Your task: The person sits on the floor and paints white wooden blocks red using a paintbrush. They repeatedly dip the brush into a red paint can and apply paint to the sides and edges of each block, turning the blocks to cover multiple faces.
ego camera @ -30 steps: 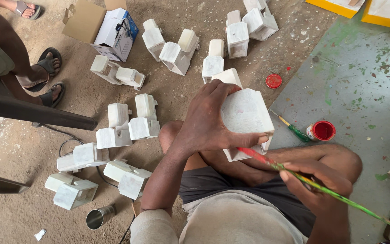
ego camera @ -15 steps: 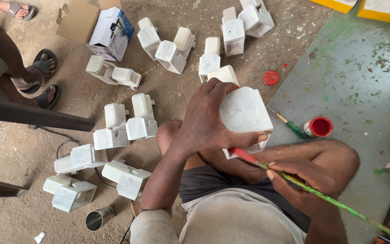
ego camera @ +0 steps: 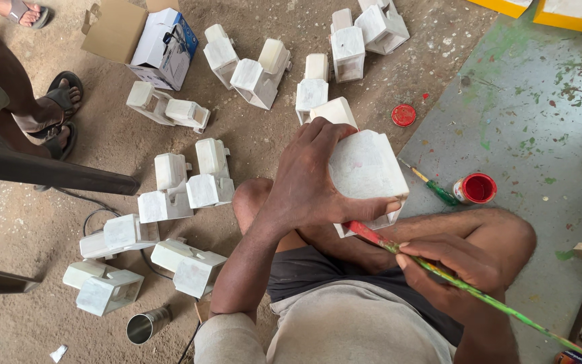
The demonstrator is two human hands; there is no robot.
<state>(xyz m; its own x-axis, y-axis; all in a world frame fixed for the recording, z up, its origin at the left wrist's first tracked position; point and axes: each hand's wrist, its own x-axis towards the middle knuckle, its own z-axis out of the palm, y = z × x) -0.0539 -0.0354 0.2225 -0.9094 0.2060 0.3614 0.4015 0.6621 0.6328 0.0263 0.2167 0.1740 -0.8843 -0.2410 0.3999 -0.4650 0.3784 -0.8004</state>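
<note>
My left hand grips a white carved stone piece, shaped like a small shrine, held over my lap with its flat base turned up. My right hand holds a long paint-stained brush. The brush's red tip touches the lower edge of the piece, just under my left thumb. A small open pot of red paint stands on the floor to the right, with a green-handled brush lying beside it and the pot's red lid farther back.
Several more white stone shrines lie on the dirt floor to my left and ahead. A cardboard box sits at the top left. Another person's sandalled feet stand at the left. A metal cup stands at the bottom left.
The brush tip has slid left along the lower edge of the stone piece. My left hand keeps the same grip.
</note>
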